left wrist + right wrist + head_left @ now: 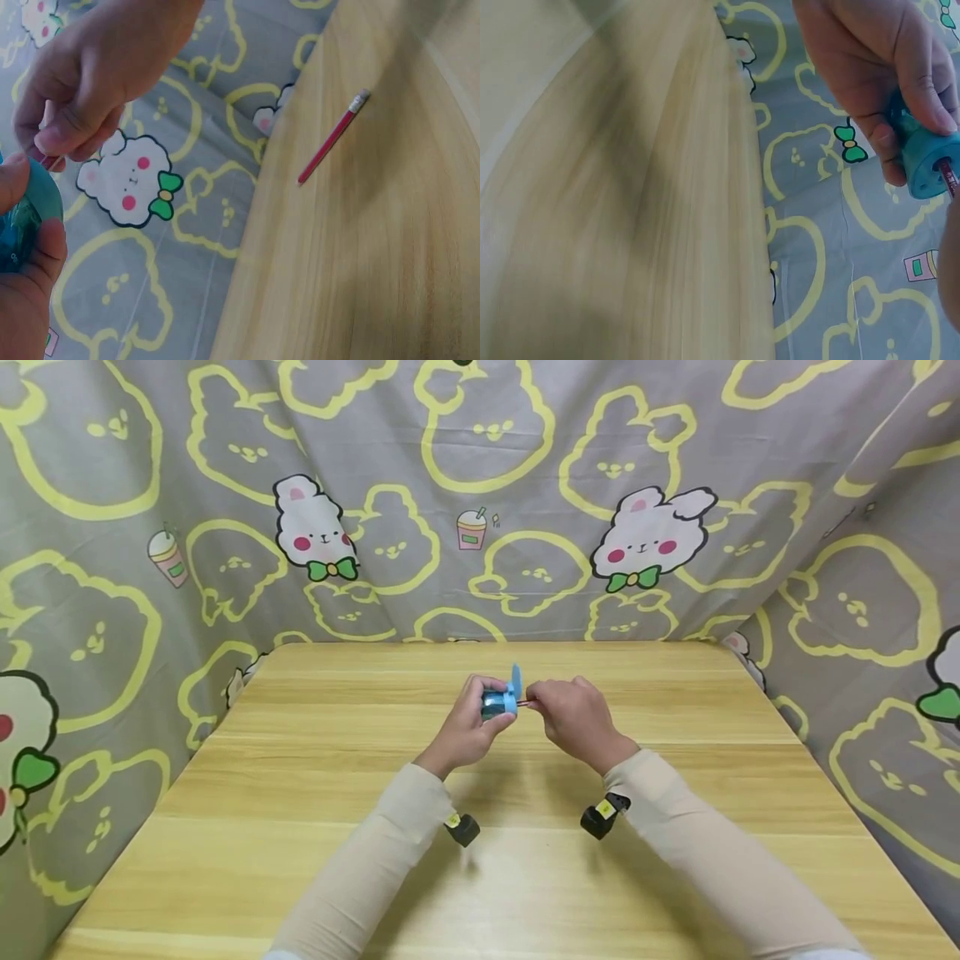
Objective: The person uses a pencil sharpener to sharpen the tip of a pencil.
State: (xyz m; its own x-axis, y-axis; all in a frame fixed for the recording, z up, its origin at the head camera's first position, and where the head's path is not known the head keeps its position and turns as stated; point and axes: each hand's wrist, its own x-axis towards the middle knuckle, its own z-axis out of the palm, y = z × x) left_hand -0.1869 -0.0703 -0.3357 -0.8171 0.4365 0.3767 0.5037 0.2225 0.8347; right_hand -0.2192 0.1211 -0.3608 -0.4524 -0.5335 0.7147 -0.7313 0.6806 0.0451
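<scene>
My left hand (461, 735) grips a small blue pencil sharpener (495, 704) with a see-through body, thumb and fingers curled round it. Its blue flip lid (517, 678) stands raised. From the right, my right hand (576, 717) pinches a dark red pencil (523, 702), close to the sharpener. In the right wrist view the pencil's end (947, 174) sits in the hole of the sharpener's light blue face (922, 169). Both hands are held above the far half of the table.
A second red pencil (328, 146), with a metal band and a pale eraser, lies on the wooden table (360, 710). Patterned grey curtains (405, 585) hang behind the table and at both sides. Small black cameras (463, 831) are strapped to the wrists.
</scene>
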